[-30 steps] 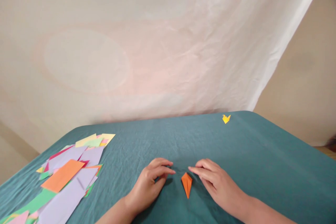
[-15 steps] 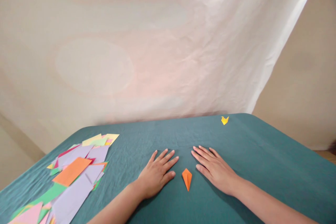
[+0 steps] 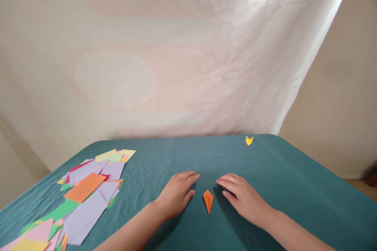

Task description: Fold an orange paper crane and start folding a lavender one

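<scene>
A small kite-shaped piece of folded orange paper lies on the green tablecloth, with a slit down its middle. Just left of it is my left hand, fingers bent slightly and thumb apart, holding nothing. On the other side my right hand hovers with a shadow beneath it, its fingers loosely curved and its thumb separate. Neither hand touches the folded paper.
Loose sheets of coloured paper are spread in an overlapping pile at the left, an orange sheet on top. A yellow folded paper bird stands near the far edge. Behind the table hangs a pale cloth.
Both hands have risen from lying flat with spread fingers to a looser, curved pose. The folded orange paper stays in place; the view has shifted slightly.
</scene>
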The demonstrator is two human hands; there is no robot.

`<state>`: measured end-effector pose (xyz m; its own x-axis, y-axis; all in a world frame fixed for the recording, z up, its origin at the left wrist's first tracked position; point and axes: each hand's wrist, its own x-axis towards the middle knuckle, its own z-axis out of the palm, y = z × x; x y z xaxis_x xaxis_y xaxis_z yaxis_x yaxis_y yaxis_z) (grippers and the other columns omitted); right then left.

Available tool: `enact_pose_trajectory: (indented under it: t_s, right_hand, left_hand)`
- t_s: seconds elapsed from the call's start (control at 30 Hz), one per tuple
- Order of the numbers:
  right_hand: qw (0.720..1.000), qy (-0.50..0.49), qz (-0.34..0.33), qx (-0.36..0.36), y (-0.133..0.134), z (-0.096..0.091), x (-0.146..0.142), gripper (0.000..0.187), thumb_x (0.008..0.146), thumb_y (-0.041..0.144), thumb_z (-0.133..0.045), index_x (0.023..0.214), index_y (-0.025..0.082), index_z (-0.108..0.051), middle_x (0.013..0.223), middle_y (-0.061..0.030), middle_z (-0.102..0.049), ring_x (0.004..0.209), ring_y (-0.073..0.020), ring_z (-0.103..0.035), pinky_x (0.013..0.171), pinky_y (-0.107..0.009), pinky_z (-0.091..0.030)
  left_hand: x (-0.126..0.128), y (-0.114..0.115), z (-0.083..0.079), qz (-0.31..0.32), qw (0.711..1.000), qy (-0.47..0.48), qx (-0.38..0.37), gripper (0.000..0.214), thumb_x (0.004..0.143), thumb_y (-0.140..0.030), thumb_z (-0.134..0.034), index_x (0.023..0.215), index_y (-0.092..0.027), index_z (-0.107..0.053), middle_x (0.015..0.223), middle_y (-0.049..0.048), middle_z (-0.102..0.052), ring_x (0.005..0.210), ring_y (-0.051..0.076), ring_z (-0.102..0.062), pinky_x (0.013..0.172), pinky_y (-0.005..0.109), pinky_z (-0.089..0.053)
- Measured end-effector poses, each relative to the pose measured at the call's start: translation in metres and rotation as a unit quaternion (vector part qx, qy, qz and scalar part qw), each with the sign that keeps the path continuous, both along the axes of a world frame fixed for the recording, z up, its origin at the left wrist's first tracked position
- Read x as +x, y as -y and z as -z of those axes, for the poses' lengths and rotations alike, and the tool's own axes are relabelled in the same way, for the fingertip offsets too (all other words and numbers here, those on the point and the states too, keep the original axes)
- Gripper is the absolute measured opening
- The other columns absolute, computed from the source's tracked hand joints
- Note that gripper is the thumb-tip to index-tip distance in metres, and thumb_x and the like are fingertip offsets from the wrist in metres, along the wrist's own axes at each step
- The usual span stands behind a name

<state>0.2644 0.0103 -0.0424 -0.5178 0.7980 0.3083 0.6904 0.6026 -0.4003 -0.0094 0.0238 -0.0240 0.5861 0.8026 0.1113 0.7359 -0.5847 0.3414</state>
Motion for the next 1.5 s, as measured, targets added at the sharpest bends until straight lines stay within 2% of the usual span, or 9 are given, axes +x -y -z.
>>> enact_pose_trajectory:
  t_s: [0.2, 0.37, 0.53, 0.63, 0.8, 0.93, 1.13, 1.3, 1.5]
  right_hand:
    - [0.993, 0.024, -0.100, -0.056, 0.004, -0.025, -0.046, 0.031, 0.079, 0.009, -0.061, 0.104, 0.025, -0.067, 0.099, -0.0038, -0.063, 0.097, -0.0215, -0.053, 0.087, -0.035, -0.041]
    - [0.991, -0.013, -0.106, -0.080, -0.001, -0.011, -0.042, 0.028, 0.085, 0.011, -0.058, 0.107, 0.025, -0.065, 0.099, -0.0030, -0.061, 0.094, -0.0199, -0.052, 0.085, -0.033, -0.040]
    - [0.982, -0.085, -0.096, -0.136, -0.012, 0.003, -0.036, 0.041, 0.078, 0.010, -0.065, 0.116, 0.023, -0.059, 0.098, -0.0027, -0.062, 0.092, -0.0195, -0.053, 0.086, -0.033, -0.040]
    - [0.969, -0.143, -0.086, -0.182, -0.016, 0.005, -0.034, 0.035, 0.076, 0.009, -0.065, 0.108, 0.023, -0.061, 0.093, -0.0007, -0.064, 0.089, -0.0183, -0.055, 0.084, -0.031, -0.040]
    - [0.889, -0.326, -0.087, -0.311, -0.019, 0.003, -0.032, 0.016, 0.083, 0.020, -0.061, 0.099, 0.020, -0.059, 0.081, 0.0018, -0.058, 0.076, -0.0135, -0.053, 0.073, -0.026, -0.040]
    - [0.810, -0.432, -0.077, -0.390, -0.021, 0.007, -0.033, 0.025, 0.079, 0.036, -0.070, 0.091, 0.018, -0.057, 0.078, 0.0016, -0.056, 0.070, -0.0119, -0.051, 0.065, -0.023, -0.037]
    - [0.757, -0.488, -0.067, -0.429, -0.021, 0.010, -0.038, 0.031, 0.073, 0.039, -0.075, 0.089, 0.017, -0.059, 0.078, 0.0003, -0.058, 0.066, -0.0116, -0.049, 0.063, -0.024, -0.038]
    - [0.755, -0.485, -0.083, -0.433, -0.021, 0.011, -0.037, 0.028, 0.078, 0.035, -0.072, 0.095, 0.016, -0.062, 0.081, -0.0013, -0.060, 0.070, -0.0120, -0.051, 0.065, -0.025, -0.039]
    - [0.782, -0.467, -0.087, -0.403, -0.019, 0.017, -0.042, 0.036, 0.069, 0.032, -0.079, 0.095, 0.018, -0.057, 0.086, -0.0005, -0.061, 0.076, -0.0133, -0.055, 0.067, -0.024, -0.040]
  left_hand:
    - [0.024, -0.009, 0.005, -0.043, 0.985, 0.164, -0.019, 0.043, 0.083, -0.011, -0.048, 0.123, -0.022, -0.058, 0.117, 0.0052, -0.064, 0.105, 0.018, -0.060, 0.096, 0.031, -0.044]
    - [0.014, -0.008, 0.018, -0.033, 0.974, 0.217, -0.060, 0.043, 0.077, -0.006, -0.049, 0.114, -0.024, -0.064, 0.109, 0.0018, -0.067, 0.103, 0.017, -0.059, 0.095, 0.029, -0.043]
    - [0.016, -0.005, 0.012, 0.048, 0.974, 0.202, -0.093, 0.061, 0.068, -0.002, -0.055, 0.123, -0.029, -0.059, 0.119, 0.0006, -0.063, 0.113, 0.018, -0.053, 0.103, 0.031, -0.034]
    - [0.021, -0.004, 0.009, 0.035, 0.973, 0.196, -0.116, 0.070, 0.066, -0.003, -0.057, 0.131, -0.030, -0.052, 0.124, 0.0010, -0.060, 0.117, 0.019, -0.050, 0.104, 0.032, -0.032]
    - [0.025, -0.006, 0.006, 0.012, 0.958, 0.232, -0.171, 0.052, 0.070, -0.010, -0.060, 0.119, -0.027, -0.062, 0.112, 0.0011, -0.066, 0.106, 0.020, -0.056, 0.098, 0.031, -0.037]
    - [0.028, -0.006, 0.005, -0.034, 0.930, 0.297, -0.215, 0.029, 0.071, -0.014, -0.063, 0.099, -0.020, -0.069, 0.095, 0.0032, -0.069, 0.090, 0.019, -0.060, 0.083, 0.028, -0.043]
    - [0.036, -0.005, 0.013, -0.021, 0.866, 0.408, -0.289, 0.021, 0.071, -0.015, -0.068, 0.092, -0.015, -0.064, 0.082, 0.0025, -0.066, 0.073, 0.013, -0.057, 0.070, 0.023, -0.042]
    - [0.041, -0.008, 0.027, -0.038, 0.800, 0.492, -0.342, 0.021, 0.071, -0.023, -0.074, 0.085, -0.014, -0.063, 0.079, 0.0031, -0.066, 0.070, 0.012, -0.059, 0.067, 0.022, -0.043]
    - [0.040, -0.012, 0.029, -0.060, 0.769, 0.527, -0.357, 0.028, 0.067, -0.028, -0.077, 0.085, -0.013, -0.062, 0.075, 0.0037, -0.066, 0.060, 0.012, -0.058, 0.061, 0.023, -0.044]
